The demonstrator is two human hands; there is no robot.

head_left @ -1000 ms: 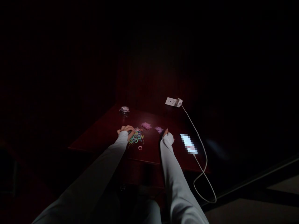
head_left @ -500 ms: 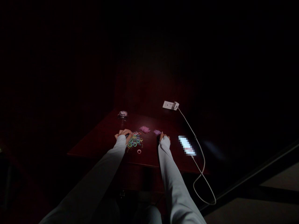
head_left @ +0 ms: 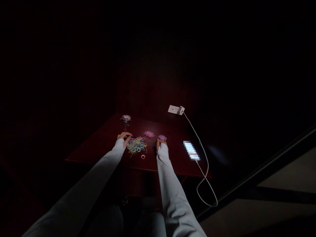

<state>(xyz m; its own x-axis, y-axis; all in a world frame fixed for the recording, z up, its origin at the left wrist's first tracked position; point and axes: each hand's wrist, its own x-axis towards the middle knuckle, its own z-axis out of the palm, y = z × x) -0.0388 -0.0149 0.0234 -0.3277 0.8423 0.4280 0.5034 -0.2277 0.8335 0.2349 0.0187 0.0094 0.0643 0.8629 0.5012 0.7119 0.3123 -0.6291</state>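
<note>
A loose pile of small, multicoloured hair ties [head_left: 137, 145] lies on the dark red table [head_left: 106, 148]. My left hand [head_left: 124, 137] is open at the pile's left edge, with its fingers stretched over it and the thumb apart. My right hand [head_left: 161, 143] is just on the near side of a small purple heap of bands [head_left: 162, 137]. Its fingers look curled in; whatever they may hold is hidden. Left of that heap lies a pink heap of bands [head_left: 149, 134]. One pale pink hair tie [head_left: 143, 157] sits alone near the front edge.
A clear round container [head_left: 126, 119] stands at the back left. To the right, a lit phone [head_left: 191, 150] lies on the table with a white cable [head_left: 202, 144] running to a plug in the wall socket [head_left: 175, 109]. The cable loops past the table's front edge.
The whole view has shifted slightly. My right hand has moved left, from beside the purple heap to its near side. My left hand has drawn back a little from the mixed pile.
</note>
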